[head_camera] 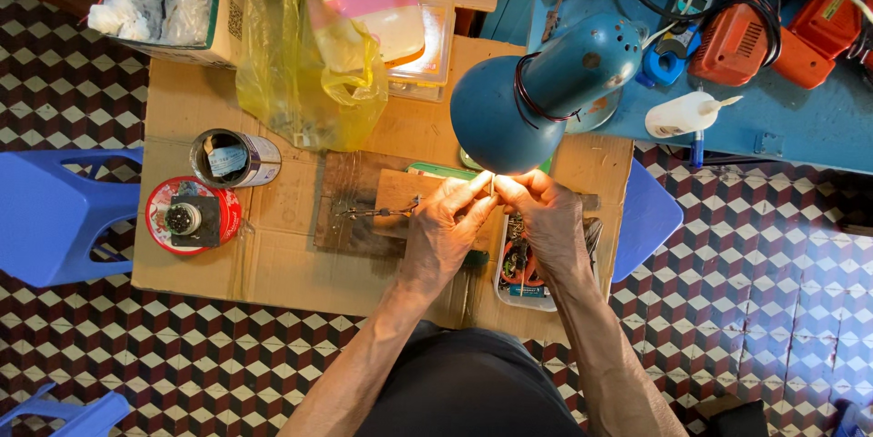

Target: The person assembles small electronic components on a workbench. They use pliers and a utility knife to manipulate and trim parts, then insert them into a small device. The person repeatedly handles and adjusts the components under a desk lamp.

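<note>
Both the left hand (446, 219) and right hand (546, 214) were pinched shut on a tiny, glare-hidden part (492, 184) under the teal lamp (536, 96); a slip might have dropped it among the cardboard-covered surface's (273, 264) clutter.

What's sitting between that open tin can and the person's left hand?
In the head view, a dark worn wooden board lies between the round metal tin can and the left hand; a thin metal tool rests on it.

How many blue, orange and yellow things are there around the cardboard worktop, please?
Blue: 3 – lamp, stool left, stool right
Orange: 2 – power tools
Yellow: 1 – plastic bag
Total: 6
</note>
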